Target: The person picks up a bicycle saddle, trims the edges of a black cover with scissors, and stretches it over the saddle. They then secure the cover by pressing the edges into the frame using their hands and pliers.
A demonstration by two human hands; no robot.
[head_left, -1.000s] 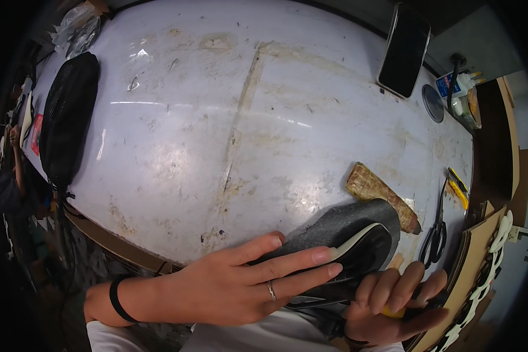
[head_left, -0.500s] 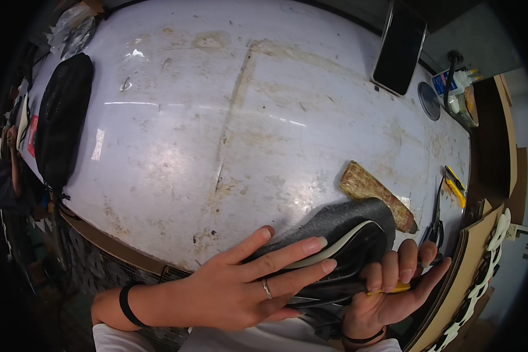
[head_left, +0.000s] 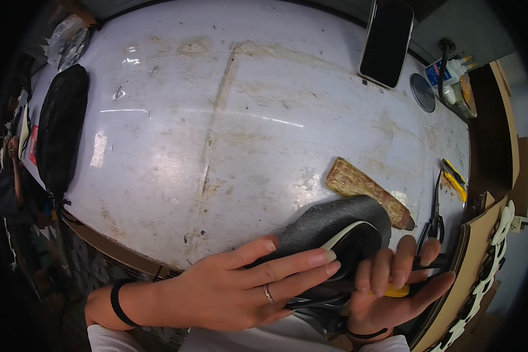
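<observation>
Looking down, head view: dark shoe [head_left: 334, 229] at near edge of white counter [head_left: 229, 117], long axis slanting up-right, toe away. Left hand [head_left: 234, 290] flat on shoe's near side, fingers extended, pressing rather than clenched. Right hand [head_left: 393, 293] just right of shoe, palm up, fingers loosely curled round yellow tool [head_left: 390, 290]. Both touching or beside shoe; left overlapping more.

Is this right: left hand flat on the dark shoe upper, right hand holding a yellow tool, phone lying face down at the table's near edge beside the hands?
Not quite. The head view shows the phone at the table's far edge, away from the hands. The rest holds: left hand flat on the dark shoe upper, right hand holding a yellow tool.
</observation>
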